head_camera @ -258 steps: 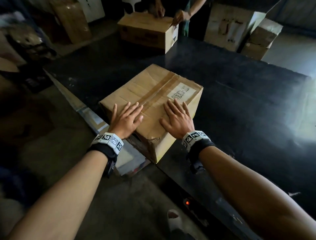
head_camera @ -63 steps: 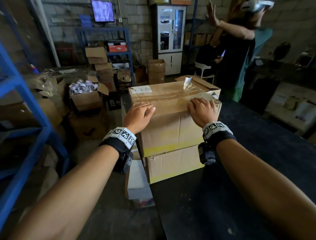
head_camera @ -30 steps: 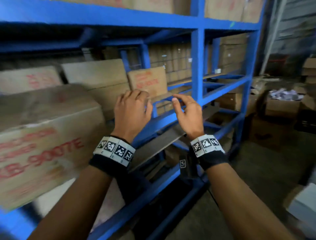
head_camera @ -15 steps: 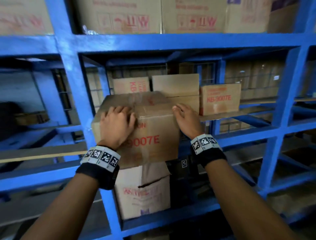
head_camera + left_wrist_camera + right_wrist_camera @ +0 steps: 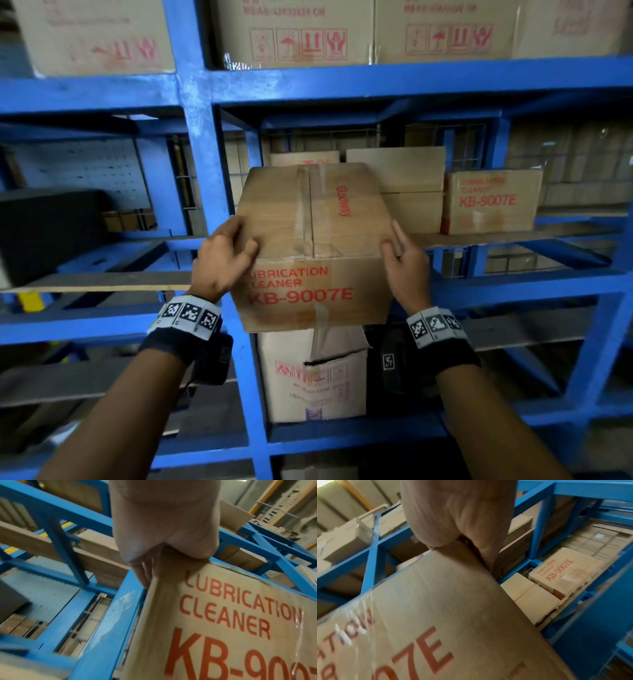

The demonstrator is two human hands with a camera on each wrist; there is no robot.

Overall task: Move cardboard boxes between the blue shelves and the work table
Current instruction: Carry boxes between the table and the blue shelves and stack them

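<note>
Pinching box (image 5: 311,246) at top corners only, left hand (image 5: 222,260) curled over the edge, right hand (image 5: 406,270) fingers flat together on the side. No hand underneath, could easily slip.

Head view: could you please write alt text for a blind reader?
A left hand and a right hand grip a cardboard box marked KB-9007E by its near top corners, before blue shelves. Other boxes sit on the shelves.

Brown box (image 5: 315,246) with red lettering, blue shelves (image 5: 202,137), black-and-white patterned wristbands (image 5: 186,313), lower carton (image 5: 311,377) seemingly whitish.
</note>
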